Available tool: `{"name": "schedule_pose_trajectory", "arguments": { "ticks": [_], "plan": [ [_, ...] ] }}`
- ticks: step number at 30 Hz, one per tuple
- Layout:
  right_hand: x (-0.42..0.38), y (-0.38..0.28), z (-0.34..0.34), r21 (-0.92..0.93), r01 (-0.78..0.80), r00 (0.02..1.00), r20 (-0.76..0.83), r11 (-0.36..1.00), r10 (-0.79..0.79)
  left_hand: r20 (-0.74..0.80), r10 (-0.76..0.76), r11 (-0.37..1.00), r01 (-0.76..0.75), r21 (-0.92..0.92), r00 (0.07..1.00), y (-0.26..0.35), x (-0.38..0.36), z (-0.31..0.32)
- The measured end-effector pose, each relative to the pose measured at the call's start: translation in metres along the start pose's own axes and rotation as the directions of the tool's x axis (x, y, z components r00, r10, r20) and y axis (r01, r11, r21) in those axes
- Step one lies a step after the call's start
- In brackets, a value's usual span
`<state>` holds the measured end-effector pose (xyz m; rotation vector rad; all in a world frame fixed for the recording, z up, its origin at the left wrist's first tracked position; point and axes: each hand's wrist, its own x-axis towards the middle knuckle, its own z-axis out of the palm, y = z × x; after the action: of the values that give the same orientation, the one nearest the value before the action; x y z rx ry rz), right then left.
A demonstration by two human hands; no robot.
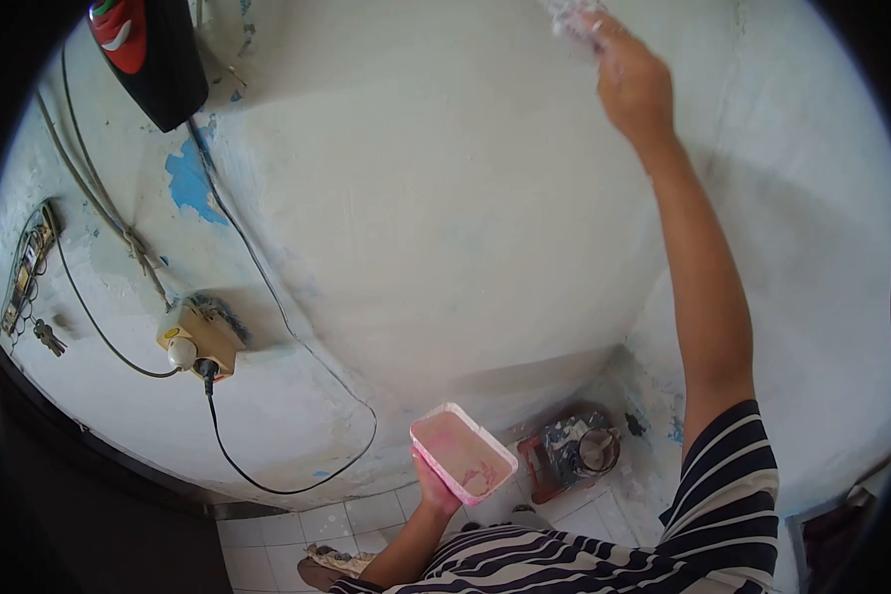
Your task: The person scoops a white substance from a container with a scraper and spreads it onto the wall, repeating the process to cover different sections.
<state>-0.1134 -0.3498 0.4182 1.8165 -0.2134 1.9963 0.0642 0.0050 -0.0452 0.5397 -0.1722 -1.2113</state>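
A shallow, rectangular, pink-and-white plastic tub (485,434) with rounded corners sits in the left hand (434,487), held from beneath and along one side. Its open top faces upward at a slant, the whitish rim is smeared, and pink patches mark the dull, beige-pink interior. A crumpled, whitish, wet-looking wad (570,16) is held in the fingers of the right hand (639,87), well apart from the tub; its upper part is cut off by the view's edge.

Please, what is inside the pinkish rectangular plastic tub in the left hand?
In the pinkish rectangular plastic tub, a beige surface with pink patches shows; whether liquid or bare bottom, I cannot tell. Anything beneath it is covered.
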Motion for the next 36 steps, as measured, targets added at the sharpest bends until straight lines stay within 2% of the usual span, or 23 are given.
{"name": "schedule_pose_trajectory", "arguments": {
  "ticks": [1, 2, 5, 6, 9, 10, 12, 14, 17, 18, 20, 21, 22, 24, 27, 28, 30, 32, 34, 35, 36],
  "plan": [
    [-0.021, 0.003, 0.01, -0.102, 0.141, 0.99, -0.013, 0.985, -0.143, -0.006, 0.012, 1.0, -0.012, 0.014, 1.0, 0.001, 0.0, 0.0],
    [-0.055, -0.001, 0.009, -0.148, 0.065, 0.995, 0.088, 0.987, -0.052, -0.009, 0.004, 1.0, -0.004, 0.016, 1.0, 0.002, -0.001, 0.0],
    [-0.168, -0.051, -0.009, -0.119, 0.057, 0.974, 0.223, 0.991, -0.029, -0.005, -0.019, 1.0, 0.019, -0.013, 1.0, 0.003, 0.001, -0.001],
    [-0.21, -0.072, -0.019, -0.069, -0.024, 0.958, 0.282, 0.997, 0.043, -0.016, -0.026, 1.0, 0.026, -0.001, 1.0, 0.003, 0.0, 0.0],
    [-0.297, -0.117, -0.054, 0.073, -0.152, 0.872, 0.48, 0.986, 0.099, -0.03, -0.038, 0.999, 0.039, 0.027, 0.999, 0.004, -0.002, 0.001],
    [-0.298, -0.119, -0.061, 0.066, -0.15, 0.874, 0.476, 0.987, 0.101, -0.034, -0.041, 0.998, 0.042, 0.038, 0.999, 0.004, -0.002, 0.001],
    [-0.289, -0.118, -0.073, 0.134, -0.282, 0.855, 0.485, 0.95, 0.185, -0.019, -0.038, 0.999, 0.038, 0.026, 0.999, 0.004, -0.001, 0.001],
    [-0.234, -0.089, -0.075, 0.144, -0.351, 0.905, 0.308, 0.925, 0.295, 0.001, -0.038, 0.999, 0.038, 0.016, 0.999, 0.003, 0.003, -0.001],
    [-0.108, -0.024, -0.067, 0.054, -0.275, 0.954, 0.14, 0.96, 0.265, 0.043, -0.043, 0.999, 0.042, 0.005, 0.998, -0.007, 0.001, -0.006],
    [-0.069, -0.002, -0.061, -0.093, -0.113, 0.992, 0.046, 0.989, 0.118, 0.022, -0.029, 1.0, 0.029, 0.011, 0.999, -0.01, 0.0, -0.009],
    [-0.012, 0.045, -0.039, -0.062, 0.099, 0.985, -0.133, 0.993, -0.106, 0.011, -0.006, 1.0, 0.006, 0.025, 1.0, -0.011, 0.002, -0.004],
    [-0.005, 0.054, -0.03, -0.058, 0.099, 0.985, -0.139, 0.993, -0.106, 0.014, -0.008, 0.999, 0.007, 0.036, 1.0, -0.01, -0.001, 0.002],
    [-0.004, 0.06, -0.02, -0.095, 0.082, 0.993, -0.079, 0.992, -0.09, 0.016, -0.009, 0.999, 0.008, 0.045, 1.0, -0.012, -0.003, 0.006],
    [-0.031, 0.064, -0.007, -0.196, 0.077, 0.997, 0.044, 0.978, -0.07, 0.012, 0.026, 0.997, -0.027, 0.07, 1.0, -0.016, 0.001, 0.004],
    [-0.136, 0.037, -0.011, -0.252, 0.037, 0.98, 0.2, 0.967, 0.015, 0.011, 0.062, 0.995, -0.063, 0.077, 0.998, -0.021, 0.004, 0.013],
    [-0.182, 0.018, -0.017, -0.215, 0.053, 0.972, 0.233, 0.975, -0.002, 0.001, 0.068, 0.996, -0.068, 0.064, 0.998, -0.025, 0.006, 0.017],
    [-0.262, -0.03, -0.044, -0.069, -0.013, 0.928, 0.371, 0.998, 0.038, 0.0, 0.057, 0.998, -0.056, 0.03, 0.998, -0.033, 0.012, 0.015],
    [-0.317, -0.064, -0.075, 0.012, -0.131, 0.866, 0.487, 0.991, 0.109, -0.003, 0.056, 0.998, -0.056, 0.0, 0.998, -0.046, 0.011, 0.012],
    [-0.346, -0.078, -0.095, 0.026, -0.272, 0.832, 0.508, 0.962, 0.222, 0.074, 0.076, 0.997, -0.076, -0.014, 0.994, -0.055, 0.02, 0.014],
    [-0.328, -0.062, -0.089, 0.048, -0.252, 0.854, 0.482, 0.967, 0.198, 0.099, 0.11, 0.994, -0.109, -0.012, 0.989, -0.055, 0.028, 0.023],
    [-0.303, -0.052, -0.093, 0.087, -0.329, 0.887, 0.37, 0.94, 0.276, 0.055, 0.126, 0.992, -0.126, 0.007, 0.991, -0.059, 0.028, 0.031]
  ]
}}
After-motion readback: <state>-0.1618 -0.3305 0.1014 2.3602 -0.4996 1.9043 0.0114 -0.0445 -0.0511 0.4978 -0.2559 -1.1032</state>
